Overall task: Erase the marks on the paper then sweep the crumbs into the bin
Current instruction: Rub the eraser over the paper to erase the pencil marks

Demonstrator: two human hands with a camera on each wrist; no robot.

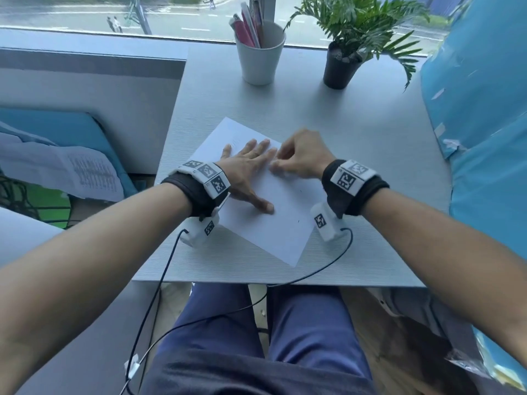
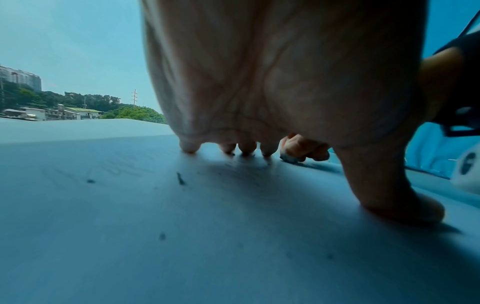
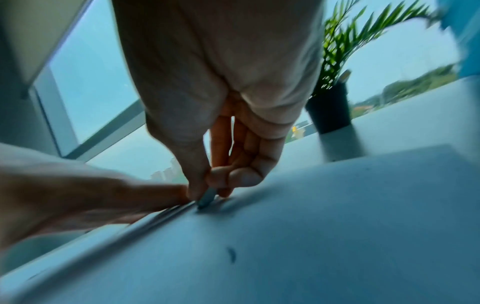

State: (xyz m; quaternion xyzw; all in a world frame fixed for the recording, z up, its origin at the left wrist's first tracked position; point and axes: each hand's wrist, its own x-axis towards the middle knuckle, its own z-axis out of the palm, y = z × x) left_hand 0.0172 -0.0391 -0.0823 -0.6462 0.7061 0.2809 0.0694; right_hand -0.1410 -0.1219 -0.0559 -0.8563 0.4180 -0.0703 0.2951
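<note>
A white sheet of paper (image 1: 273,220) lies tilted on the grey table (image 1: 356,143). My left hand (image 1: 251,169) lies flat on it with fingers spread, pressing it down; the left wrist view shows its fingertips (image 2: 246,149) on the sheet. My right hand (image 1: 299,158) pinches a small white eraser (image 3: 207,198) against the paper just beside the left fingers. Faint pencil marks (image 1: 235,142) remain near the sheet's far corner. Dark eraser crumbs (image 2: 180,178) lie scattered on the paper, one of these crumbs (image 3: 231,255) near my right wrist. No bin is in view.
A white cup of pens (image 1: 261,52) and a potted plant (image 1: 343,67) stand at the table's far edge by the window. A blue plastic-covered object (image 1: 484,124) borders the table on the right. Cables hang from both wrist cameras over the near edge.
</note>
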